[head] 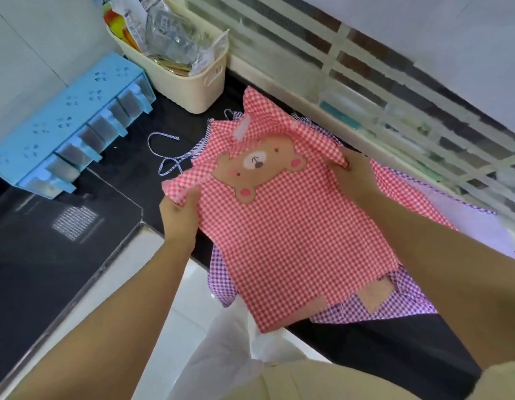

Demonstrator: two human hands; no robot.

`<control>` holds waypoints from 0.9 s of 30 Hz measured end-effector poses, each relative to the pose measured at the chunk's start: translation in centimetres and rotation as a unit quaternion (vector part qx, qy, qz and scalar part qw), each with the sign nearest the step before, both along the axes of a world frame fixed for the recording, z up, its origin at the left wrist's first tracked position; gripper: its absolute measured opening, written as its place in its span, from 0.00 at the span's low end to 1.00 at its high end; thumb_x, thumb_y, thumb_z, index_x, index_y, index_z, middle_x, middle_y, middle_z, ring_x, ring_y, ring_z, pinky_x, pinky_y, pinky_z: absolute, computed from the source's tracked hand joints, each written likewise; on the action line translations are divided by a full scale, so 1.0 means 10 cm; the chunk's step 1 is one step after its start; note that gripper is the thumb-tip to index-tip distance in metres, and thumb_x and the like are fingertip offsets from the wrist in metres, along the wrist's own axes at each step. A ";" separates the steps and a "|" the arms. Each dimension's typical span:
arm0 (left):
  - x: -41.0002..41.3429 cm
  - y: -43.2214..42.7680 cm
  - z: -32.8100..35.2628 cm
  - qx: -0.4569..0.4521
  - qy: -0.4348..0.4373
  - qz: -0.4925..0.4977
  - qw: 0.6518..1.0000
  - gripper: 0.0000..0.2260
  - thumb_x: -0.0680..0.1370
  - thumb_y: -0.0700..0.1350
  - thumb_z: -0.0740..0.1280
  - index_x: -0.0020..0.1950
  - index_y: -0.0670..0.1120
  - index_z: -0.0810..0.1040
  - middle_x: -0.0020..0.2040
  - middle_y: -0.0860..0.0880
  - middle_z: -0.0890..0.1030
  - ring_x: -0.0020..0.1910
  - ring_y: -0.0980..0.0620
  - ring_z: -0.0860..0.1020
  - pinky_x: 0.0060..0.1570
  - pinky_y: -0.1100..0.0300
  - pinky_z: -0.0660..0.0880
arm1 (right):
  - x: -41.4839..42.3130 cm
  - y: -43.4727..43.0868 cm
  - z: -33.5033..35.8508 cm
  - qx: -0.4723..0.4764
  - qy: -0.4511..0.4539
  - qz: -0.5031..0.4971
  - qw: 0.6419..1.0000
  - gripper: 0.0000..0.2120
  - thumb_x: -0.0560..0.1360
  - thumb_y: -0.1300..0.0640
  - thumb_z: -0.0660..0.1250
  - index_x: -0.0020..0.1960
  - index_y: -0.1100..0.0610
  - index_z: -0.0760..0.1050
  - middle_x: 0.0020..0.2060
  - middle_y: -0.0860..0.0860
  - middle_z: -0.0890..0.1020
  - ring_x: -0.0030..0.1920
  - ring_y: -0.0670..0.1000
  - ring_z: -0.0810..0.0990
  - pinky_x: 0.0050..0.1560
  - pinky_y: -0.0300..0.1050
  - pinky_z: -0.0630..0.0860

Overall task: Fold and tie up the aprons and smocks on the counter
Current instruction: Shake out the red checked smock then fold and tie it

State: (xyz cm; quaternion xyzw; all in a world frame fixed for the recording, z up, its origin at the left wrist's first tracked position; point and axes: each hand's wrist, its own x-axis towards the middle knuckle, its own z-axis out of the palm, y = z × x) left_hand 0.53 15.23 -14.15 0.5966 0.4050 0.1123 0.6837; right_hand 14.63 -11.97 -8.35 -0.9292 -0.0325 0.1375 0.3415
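Note:
A red-and-white checked smock [293, 235] with a brown bear face on its front lies over the black counter [169, 131], its lower end hanging past the front edge. My left hand [179, 210] grips its left shoulder ruffle. My right hand [351, 174] pinches the right shoulder ruffle. Under it lies a purple checked apron [406, 301], showing at the bottom and right, with a tan patch on it. A blue-and-white striped tie cord [163, 153] snakes across the counter to the left of the smock.
A cream basket [192, 88] stuffed with packets stands at the back of the counter. A light blue drawer rack [62, 131] hangs on the left wall. A white louvred window frame [366, 90] runs along the back right. White plastic [221, 350] hangs below the counter edge.

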 end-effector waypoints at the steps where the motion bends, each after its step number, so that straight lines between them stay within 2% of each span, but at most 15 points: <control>1: 0.07 0.02 0.02 0.008 -0.006 0.011 1.000 0.05 0.80 0.42 0.66 0.46 0.53 0.76 0.45 0.55 0.81 0.44 0.57 0.80 0.45 0.61 0.78 | 0.03 0.06 -0.01 -0.002 -0.002 -0.004 1.000 0.13 0.82 0.57 0.58 0.60 0.59 0.78 0.54 0.51 0.81 0.51 0.48 0.76 0.60 0.43 0.68; 4: 0.22 0.09 -0.10 -0.002 0.019 -0.006 1.000 0.05 0.81 0.40 0.62 0.49 0.49 0.75 0.43 0.53 0.80 0.39 0.56 0.79 0.41 0.58 0.77 | 0.11 0.20 -0.08 -0.073 0.063 0.025 0.995 0.15 0.84 0.56 0.55 0.64 0.59 0.76 0.58 0.56 0.80 0.55 0.55 0.79 0.58 0.44 0.71; 6: 0.29 0.16 -0.19 -0.053 0.051 0.000 0.997 0.08 0.80 0.38 0.62 0.56 0.48 0.74 0.47 0.52 0.81 0.43 0.53 0.80 0.44 0.55 0.79 | 0.16 0.23 -0.18 -0.122 0.152 0.048 0.980 0.17 0.84 0.55 0.54 0.67 0.61 0.73 0.62 0.59 0.78 0.61 0.59 0.77 0.62 0.47 0.71; 8: 0.35 0.23 -0.27 -0.106 0.077 0.007 0.991 0.07 0.79 0.37 0.63 0.54 0.46 0.76 0.48 0.50 0.82 0.44 0.49 0.81 0.48 0.50 0.78 | 0.22 0.22 -0.26 -0.144 0.221 0.051 0.963 0.17 0.83 0.55 0.56 0.66 0.62 0.72 0.62 0.61 0.77 0.60 0.60 0.77 0.61 0.48 0.73; 11: 0.38 0.32 -0.36 -0.066 0.139 -0.016 0.988 0.08 0.79 0.36 0.63 0.43 0.45 0.77 0.43 0.49 0.81 0.43 0.47 0.80 0.52 0.48 0.77 | 0.25 0.19 -0.32 -0.123 0.262 0.018 0.957 0.21 0.81 0.50 0.59 0.70 0.59 0.70 0.65 0.59 0.76 0.64 0.60 0.75 0.64 0.50 0.71; 13: 0.35 0.32 -0.42 -0.047 0.165 -0.003 0.985 0.07 0.80 0.38 0.63 0.45 0.45 0.77 0.45 0.49 0.81 0.46 0.47 0.80 0.52 0.49 0.77 | 0.23 0.14 -0.34 -0.097 0.283 -0.003 0.954 0.25 0.79 0.46 0.62 0.73 0.55 0.67 0.69 0.57 0.73 0.67 0.60 0.73 0.68 0.55 0.67; 15: 0.33 0.29 -0.43 -0.037 0.166 0.004 0.985 0.04 0.81 0.40 0.62 0.54 0.44 0.75 0.50 0.49 0.80 0.48 0.48 0.79 0.50 0.52 0.76 | 0.21 0.07 -0.34 -0.086 0.300 -0.013 0.950 0.28 0.78 0.44 0.63 0.74 0.53 0.65 0.71 0.56 0.71 0.69 0.59 0.71 0.70 0.57 0.66; 18: 0.24 0.18 -0.40 0.022 0.183 -0.010 0.983 0.19 0.79 0.45 0.66 0.67 0.43 0.67 0.58 0.48 0.75 0.56 0.47 0.76 0.54 0.50 0.74 | 0.15 -0.09 -0.30 -0.069 0.343 -0.038 0.936 0.32 0.76 0.43 0.66 0.76 0.52 0.62 0.71 0.55 0.70 0.70 0.60 0.70 0.71 0.60 0.64; 20: 0.11 0.07 -0.38 0.134 0.212 -0.006 0.968 0.25 0.75 0.47 0.71 0.67 0.42 0.66 0.63 0.44 0.71 0.60 0.44 0.74 0.60 0.46 0.73 | 0.04 -0.24 -0.26 -0.071 0.350 -0.029 0.934 0.31 0.76 0.43 0.67 0.75 0.53 0.64 0.71 0.55 0.71 0.69 0.59 0.71 0.70 0.59 0.64; 21: 0.05 0.01 -0.37 0.209 0.235 -0.006 0.949 0.27 0.73 0.47 0.72 0.67 0.41 0.67 0.64 0.42 0.70 0.62 0.43 0.71 0.62 0.46 0.71 | -0.01 -0.31 -0.24 -0.073 0.344 -0.026 0.936 0.30 0.76 0.43 0.67 0.74 0.55 0.66 0.70 0.56 0.72 0.68 0.59 0.72 0.70 0.58 0.65; 23: -0.06 -0.18 -0.30 0.318 0.232 -0.022 0.919 0.26 0.73 0.47 0.71 0.67 0.40 0.69 0.64 0.40 0.70 0.62 0.41 0.69 0.63 0.46 0.68 | -0.11 -0.45 -0.20 -0.069 0.314 -0.031 0.947 0.28 0.76 0.44 0.67 0.71 0.57 0.69 0.68 0.57 0.74 0.65 0.59 0.74 0.69 0.56 0.66; 27: -0.40 -0.78 -0.16 0.314 0.105 -0.173 0.927 0.13 0.77 0.50 0.69 0.59 0.46 0.75 0.55 0.48 0.74 0.50 0.52 0.73 0.50 0.53 0.75 | -0.40 -0.75 -0.12 -0.085 0.288 0.007 0.954 0.31 0.77 0.44 0.66 0.75 0.57 0.65 0.72 0.59 0.69 0.70 0.61 0.69 0.72 0.59 0.61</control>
